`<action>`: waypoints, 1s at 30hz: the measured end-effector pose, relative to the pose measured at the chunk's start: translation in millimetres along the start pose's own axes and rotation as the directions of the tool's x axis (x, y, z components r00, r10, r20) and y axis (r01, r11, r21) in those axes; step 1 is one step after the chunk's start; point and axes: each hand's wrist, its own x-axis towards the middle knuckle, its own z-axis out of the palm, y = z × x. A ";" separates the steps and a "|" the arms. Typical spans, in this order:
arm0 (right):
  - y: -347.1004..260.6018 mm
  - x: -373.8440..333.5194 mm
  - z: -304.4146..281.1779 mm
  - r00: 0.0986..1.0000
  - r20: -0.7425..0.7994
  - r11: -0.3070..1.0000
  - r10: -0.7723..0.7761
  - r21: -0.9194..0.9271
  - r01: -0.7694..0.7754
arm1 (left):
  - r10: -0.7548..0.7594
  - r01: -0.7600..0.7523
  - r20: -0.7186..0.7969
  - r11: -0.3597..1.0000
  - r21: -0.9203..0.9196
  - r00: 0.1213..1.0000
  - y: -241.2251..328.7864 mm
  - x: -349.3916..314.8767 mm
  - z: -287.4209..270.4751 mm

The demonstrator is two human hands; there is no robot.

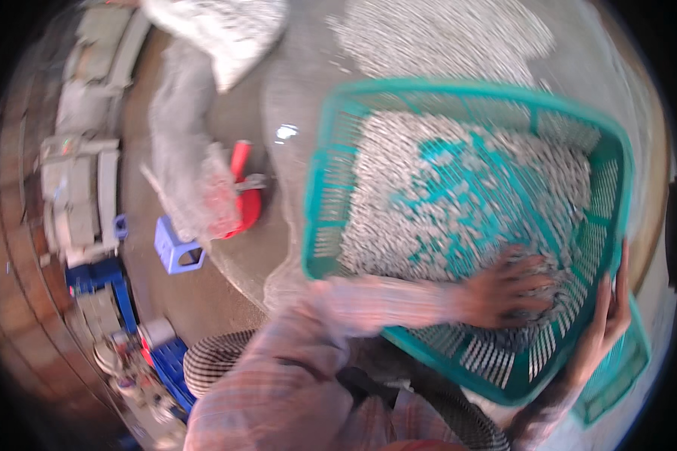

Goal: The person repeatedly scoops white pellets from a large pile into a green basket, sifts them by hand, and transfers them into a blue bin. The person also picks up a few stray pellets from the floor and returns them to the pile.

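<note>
A large green plastic basket (470, 89) with slotted walls stands in front of me, to the right of the middle. Small whitish-grey pieces (399, 158), too blurred for me to tell their kind, lie over its bottom, and green slats show through in the middle. My left arm crosses over the near rim. My left hand (508, 289), fingers spread, presses on the pieces near the basket's right front corner; motion smears it a little. My right hand (605, 327) holds the basket's right wall from outside, its fingers stretched up along the rim.
Beyond the basket, more such pieces (444, 37) are spread on the grey surface. A white sack (226, 30) lies at the far left. Left of the basket are a red scoop-like thing (247, 207), a greyish bag (180, 135) and a purple stool (177, 246). Another green basket (617, 376) sits at lower right.
</note>
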 end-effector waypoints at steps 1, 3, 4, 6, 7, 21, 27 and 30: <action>-7.0 -2.8 2.2 1.000 0.004 0.997 0.014 -0.074 -0.014 | 0.062 -0.056 0.135 0.997 -0.044 0.989 -1.3 -44.5 -15.1; -2.2 -4.3 5.9 0.998 -0.036 0.988 0.058 -0.143 -0.063 | -0.002 0.005 0.414 1.000 -0.008 0.910 -50.2 -99.0 -52.6; 5.2 -4.0 0.4 0.997 -0.064 0.989 0.053 -0.133 -0.061 | -0.089 0.049 0.458 0.994 0.099 0.884 -75.2 -104.4 -67.9; 34.3 -3.1 1.9 0.998 -0.057 0.996 0.025 -0.087 -0.030 | -0.259 0.069 0.289 0.842 0.534 0.922 -123.6 -111.6 -84.8; 35.7 -0.2 3.9 0.998 -0.066 0.998 0.010 -0.054 -0.014 | -0.403 0.321 0.063 0.806 0.497 0.913 -135.1 -90.1 -77.5; -8.6 -16.6 4.8 0.992 -0.092 0.983 0.083 -0.153 -0.097 | -0.149 -0.025 0.569 0.958 0.286 0.808 -76.9 -87.1 -87.8; 10.4 -7.2 -3.1 1.000 0.001 0.991 -0.015 -0.136 0.015 | -0.293 0.411 -0.471 0.896 0.168 0.832 -143.6 42.9 -50.6; 13.9 -7.9 0.3 0.999 -0.015 0.987 -0.036 -0.159 0.034 | -0.129 0.201 -0.411 0.970 0.136 0.902 -98.2 98.6 -12.1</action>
